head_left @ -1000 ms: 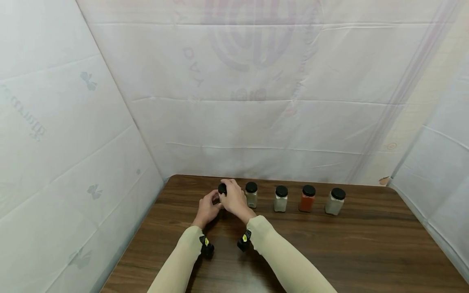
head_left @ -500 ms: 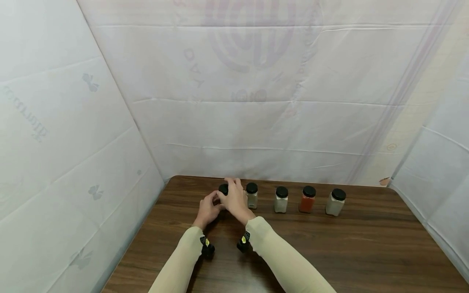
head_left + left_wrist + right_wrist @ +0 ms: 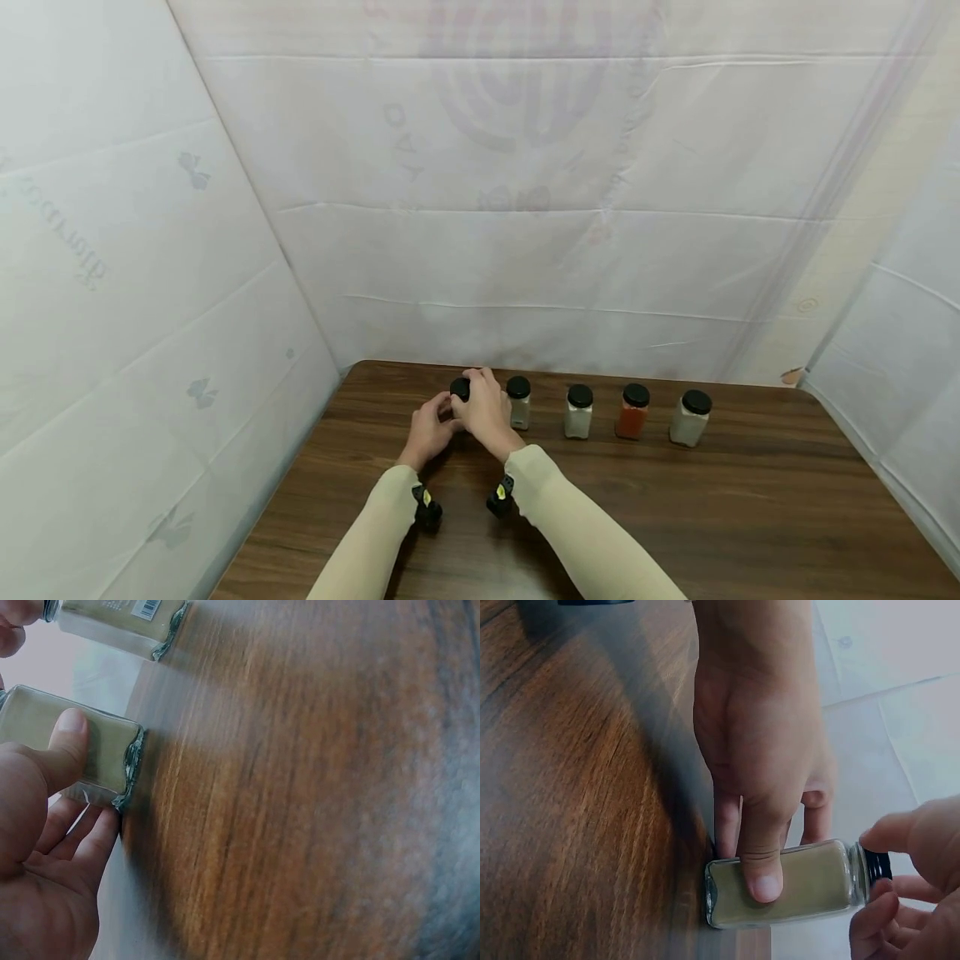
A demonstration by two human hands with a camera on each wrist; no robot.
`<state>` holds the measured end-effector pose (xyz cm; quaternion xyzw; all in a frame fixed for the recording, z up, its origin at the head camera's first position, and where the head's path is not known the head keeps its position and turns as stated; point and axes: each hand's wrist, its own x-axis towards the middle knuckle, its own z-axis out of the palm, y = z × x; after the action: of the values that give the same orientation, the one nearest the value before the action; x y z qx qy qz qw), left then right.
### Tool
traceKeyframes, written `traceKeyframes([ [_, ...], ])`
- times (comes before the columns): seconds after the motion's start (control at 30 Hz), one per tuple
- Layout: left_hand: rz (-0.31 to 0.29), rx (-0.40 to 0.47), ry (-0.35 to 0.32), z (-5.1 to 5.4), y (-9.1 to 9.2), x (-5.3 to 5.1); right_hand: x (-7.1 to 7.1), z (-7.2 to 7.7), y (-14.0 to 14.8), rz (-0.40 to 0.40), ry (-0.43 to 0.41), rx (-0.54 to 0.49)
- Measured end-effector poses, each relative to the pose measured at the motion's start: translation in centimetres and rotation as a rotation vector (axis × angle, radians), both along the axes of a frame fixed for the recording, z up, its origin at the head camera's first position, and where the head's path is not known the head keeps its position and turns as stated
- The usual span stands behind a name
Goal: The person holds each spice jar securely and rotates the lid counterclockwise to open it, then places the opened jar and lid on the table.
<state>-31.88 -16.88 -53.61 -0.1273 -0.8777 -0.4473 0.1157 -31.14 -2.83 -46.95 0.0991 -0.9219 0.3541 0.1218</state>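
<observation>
A square glass spice jar (image 3: 806,889) of olive-green powder stands upright at the back left of the table. My left hand (image 3: 429,429) grips its body low down, thumb across the near face in the left wrist view. On its black lid (image 3: 879,871) the fingers of my right hand (image 3: 922,889) pinch from the side. From the head view, my right hand (image 3: 486,410) covers part of the lid and most of the glass is hidden. A similar jar (image 3: 519,408) stands just right of the right hand.
Farther right along the wooden table (image 3: 675,517) stand a pale-powder jar (image 3: 578,417), a red-orange one (image 3: 632,417) and another pale one (image 3: 689,423), all black-lidded. A white sheet wall (image 3: 465,258) rises behind the table's back edge.
My right hand's fingers have shifted on the lid, exposing more of its top than a second ago. The left hand keeps its grip on the jar; the other jars stay put.
</observation>
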Motion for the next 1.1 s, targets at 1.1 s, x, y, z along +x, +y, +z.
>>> traceKeyframes([
  [1.1,0.031,-0.002,-0.04,0.69,-0.14,0.21,0.35,0.35,0.22,0.066,-0.049,0.04],
])
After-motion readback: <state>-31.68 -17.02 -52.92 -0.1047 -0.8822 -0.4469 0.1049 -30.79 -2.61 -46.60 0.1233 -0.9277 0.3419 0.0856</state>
